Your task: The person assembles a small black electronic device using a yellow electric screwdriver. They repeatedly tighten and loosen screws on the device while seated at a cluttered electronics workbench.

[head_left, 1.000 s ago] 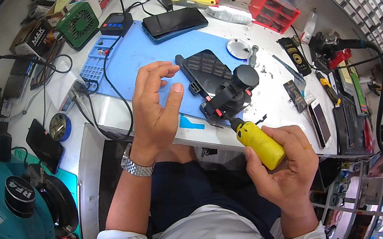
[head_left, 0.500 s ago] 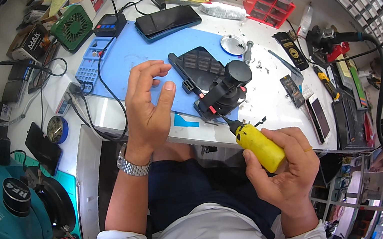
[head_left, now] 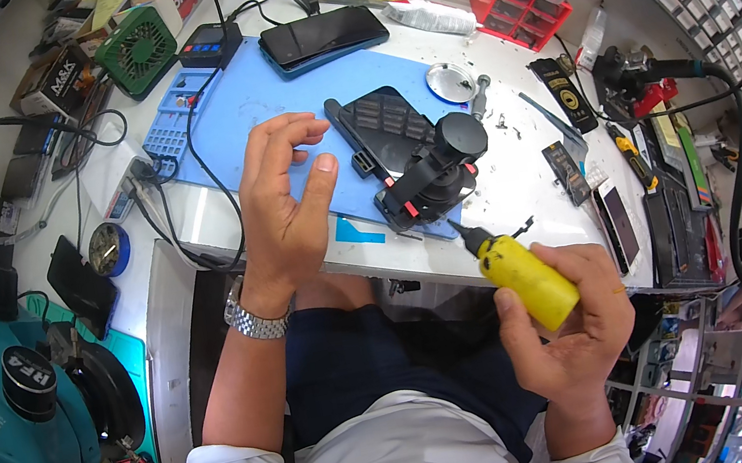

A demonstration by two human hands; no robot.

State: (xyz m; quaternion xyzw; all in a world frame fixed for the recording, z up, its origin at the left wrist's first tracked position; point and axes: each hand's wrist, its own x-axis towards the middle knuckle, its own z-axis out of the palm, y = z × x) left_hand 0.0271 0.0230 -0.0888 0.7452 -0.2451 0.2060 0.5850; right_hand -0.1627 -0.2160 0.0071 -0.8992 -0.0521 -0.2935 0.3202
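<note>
"One bottle (head_left: pixel 529 282): where?"
"Clamped in the right hand (head_left: pixel 571 325), crossing the desk's front edge (head_left: pixel 441 271) in view. Left hand (head_left: pixel 289 208): thumb and fingers apart, near the phone (head_left: pixel 386 128)."
"Open room?"
"Speckled white desk (head_left: pixel 531 190), right of the stand (head_left: pixel 435 183)."
"Materials?"
"Bottle smudged, yellow, rounded; nozzle (head_left: pixel 474 239) black, tapering; phone glossy; mat (head_left: pixel 246 115) flat, blue."

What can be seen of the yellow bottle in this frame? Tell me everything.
The yellow bottle is small, roughly cylindrical and plastic-looking, with dark marks near its shoulder and a black nozzle tapering to a narrow tip. The thumb and fingers of the right hand hold it slantwise near the table's front edge, nozzle pointing forward and left toward the near corner of the blue mat. Whether the tip touches anything is unclear; the contents are not visible.
</note>
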